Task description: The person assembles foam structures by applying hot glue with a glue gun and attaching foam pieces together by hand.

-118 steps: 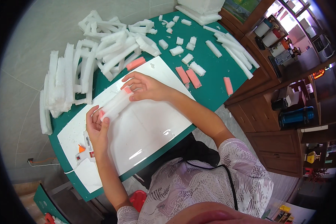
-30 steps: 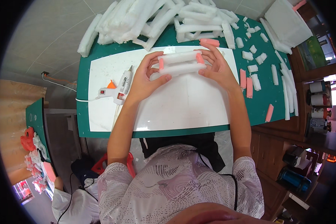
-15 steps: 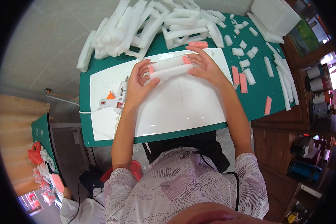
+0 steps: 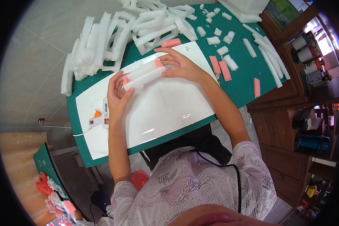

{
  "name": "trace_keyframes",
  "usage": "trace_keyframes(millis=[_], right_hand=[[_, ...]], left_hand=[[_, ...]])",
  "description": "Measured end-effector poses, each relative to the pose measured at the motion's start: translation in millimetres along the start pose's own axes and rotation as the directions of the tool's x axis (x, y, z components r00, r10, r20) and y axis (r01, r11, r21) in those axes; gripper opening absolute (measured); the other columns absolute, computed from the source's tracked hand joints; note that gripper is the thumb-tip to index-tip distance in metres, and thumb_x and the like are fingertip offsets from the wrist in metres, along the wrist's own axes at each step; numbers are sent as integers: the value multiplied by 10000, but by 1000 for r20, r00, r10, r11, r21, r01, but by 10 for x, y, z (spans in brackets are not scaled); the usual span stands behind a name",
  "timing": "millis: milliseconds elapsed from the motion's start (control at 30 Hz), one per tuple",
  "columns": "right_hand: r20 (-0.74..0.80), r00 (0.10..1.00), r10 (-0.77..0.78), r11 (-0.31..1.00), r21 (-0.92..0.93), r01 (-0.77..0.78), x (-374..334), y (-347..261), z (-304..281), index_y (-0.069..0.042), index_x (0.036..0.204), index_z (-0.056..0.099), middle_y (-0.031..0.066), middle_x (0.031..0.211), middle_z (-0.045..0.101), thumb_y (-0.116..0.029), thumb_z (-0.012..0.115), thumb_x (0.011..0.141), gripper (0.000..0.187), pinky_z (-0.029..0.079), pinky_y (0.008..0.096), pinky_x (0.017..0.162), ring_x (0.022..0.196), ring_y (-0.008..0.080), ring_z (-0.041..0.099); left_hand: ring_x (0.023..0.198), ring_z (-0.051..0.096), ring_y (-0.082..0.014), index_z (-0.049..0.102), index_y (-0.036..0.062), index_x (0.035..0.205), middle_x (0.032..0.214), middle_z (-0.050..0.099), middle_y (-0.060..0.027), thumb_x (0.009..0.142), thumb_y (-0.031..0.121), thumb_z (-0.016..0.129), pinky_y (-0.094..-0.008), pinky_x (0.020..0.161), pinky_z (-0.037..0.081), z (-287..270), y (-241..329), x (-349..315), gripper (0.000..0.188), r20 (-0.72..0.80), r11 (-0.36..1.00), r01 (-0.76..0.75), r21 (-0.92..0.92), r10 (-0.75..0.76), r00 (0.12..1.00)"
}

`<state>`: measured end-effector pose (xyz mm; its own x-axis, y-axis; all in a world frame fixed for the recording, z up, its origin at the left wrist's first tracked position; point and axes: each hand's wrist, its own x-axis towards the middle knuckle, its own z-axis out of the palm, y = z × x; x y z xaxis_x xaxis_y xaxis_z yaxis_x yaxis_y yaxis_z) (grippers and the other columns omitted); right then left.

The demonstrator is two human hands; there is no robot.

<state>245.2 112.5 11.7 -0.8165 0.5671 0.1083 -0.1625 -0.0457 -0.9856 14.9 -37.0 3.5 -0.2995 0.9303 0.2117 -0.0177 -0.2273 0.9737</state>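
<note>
Between my two hands is a small foam frame [image 4: 144, 78], made of two white strips joined by a pink piece at each end. My left hand [image 4: 117, 92] is closed on its left end, thumb on the near strip. At the right end my right hand [image 4: 179, 67] grips the frame by the other pink piece, with some fingers stretched out past it. The frame is held over a white board [image 4: 162, 109] on the green table. Beside my left forearm lies a white glue gun [image 4: 101, 119] with an orange trigger, partly hidden by the arm.
A heap of white foam frames [image 4: 98, 45] fills the far left of the table. Pink foam pieces [image 4: 225, 71] and short white foam chunks [image 4: 214, 40] are scattered to the right. Long white strips [image 4: 269, 62] lie at the right edge, near a wooden cabinet [image 4: 278, 128].
The whole view has turned and shifted, so the table and board now appear slanted and further left. Both hands still hold the foam frame much as before.
</note>
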Motion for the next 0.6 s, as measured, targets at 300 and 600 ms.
trace_keyframes(millis=[300, 600], right_hand=[[-27, 1000, -6, 1000, -18, 5, -2, -12, -11, -140, 1482, 377, 81, 1265, 550, -92, 785, 769, 823, 459, 360, 1013, 1249, 216, 502], [-55, 998, -35, 999, -7, 34, 1, 47, -32, -133, 1466, 401, 117, 1270, 541, -118, 794, 792, 780, 453, 356, 1014, 1262, 239, 502]], left_hand=[[1237, 545, -247, 429, -1, 1381, 1322, 546, -186, 762, 69, 763, -350, 1060, 443, -7, -21, -3, 707, -25, 999, -36, 7, 36, 999], [1217, 556, -236, 433, -3, 1377, 1333, 544, -184, 772, 66, 763, -323, 991, 478, -29, -41, 6, 692, -29, 998, -62, 19, 63, 998]])
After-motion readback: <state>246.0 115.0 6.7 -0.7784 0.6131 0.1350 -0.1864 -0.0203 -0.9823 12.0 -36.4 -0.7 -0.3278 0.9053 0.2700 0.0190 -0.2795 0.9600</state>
